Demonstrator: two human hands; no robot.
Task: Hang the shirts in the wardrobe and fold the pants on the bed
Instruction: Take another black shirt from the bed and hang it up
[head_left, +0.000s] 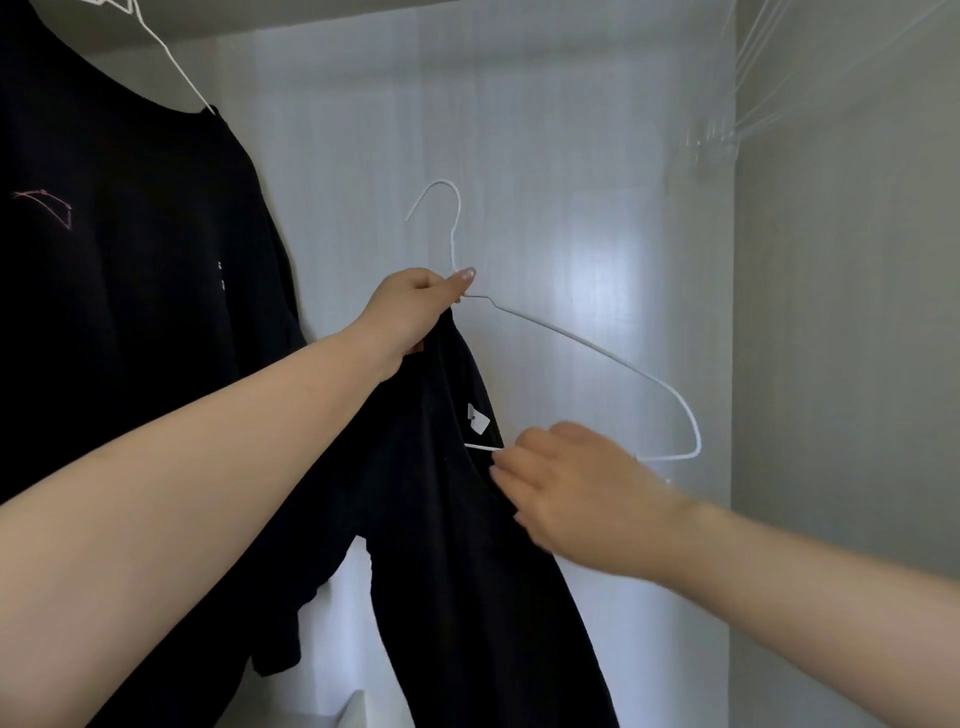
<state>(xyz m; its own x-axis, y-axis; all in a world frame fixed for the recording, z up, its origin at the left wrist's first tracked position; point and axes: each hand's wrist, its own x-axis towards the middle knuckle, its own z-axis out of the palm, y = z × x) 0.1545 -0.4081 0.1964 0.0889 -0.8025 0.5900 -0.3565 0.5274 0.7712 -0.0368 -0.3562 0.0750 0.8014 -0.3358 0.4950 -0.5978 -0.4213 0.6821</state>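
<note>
Left hand (415, 306) clamped on white wire hanger (582, 343) neck, black shirt (457, 545) draped off its left side. Right hand (571, 493), fingers curled, pinches shirt collar by hanger's lower bar. Second black shirt (130, 234) hangs left, inside wardrobe (571, 156)

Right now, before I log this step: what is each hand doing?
Left hand: grips the white hanger at its neck, together with the black shirt.
Right hand: fingers curled at the shirt's collar; motion-blurred, grip unclear.

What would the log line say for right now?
step: putting shirt on hanger | left hand: holds white hanger neck | right hand: at black shirt collar | hung shirt: left
</note>
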